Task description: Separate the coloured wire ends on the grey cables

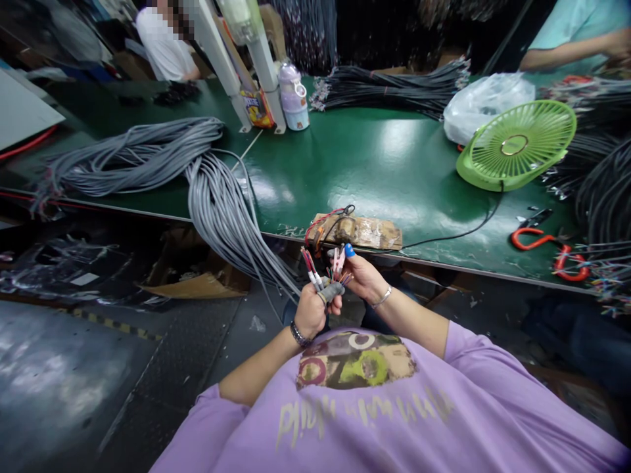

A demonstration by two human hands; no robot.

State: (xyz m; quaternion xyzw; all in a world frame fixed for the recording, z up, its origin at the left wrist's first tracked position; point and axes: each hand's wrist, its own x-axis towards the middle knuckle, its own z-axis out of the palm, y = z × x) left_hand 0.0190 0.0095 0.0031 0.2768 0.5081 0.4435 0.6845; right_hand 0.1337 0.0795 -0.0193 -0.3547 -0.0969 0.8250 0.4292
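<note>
Near side: left hand [311, 311] gripping cable ends [314, 278], right hand [363, 278] pinching a pink piece [338, 261]; apparently preparing wires [346, 280], next calling for a steady grip.

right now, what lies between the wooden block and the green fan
In the head view, green tabletop crossed by a thin black cord.

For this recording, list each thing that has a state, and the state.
Left hand: closed on gray cables
Right hand: fingers bent, grip unclear
Gray cables: looped, hanging over table edge
Black cables: bundled
Bottle: upright, capped
Plastic bag: bunched
Green fan: tilted, running or not unclear
Orange-handled tool: lying, handles spread
</note>
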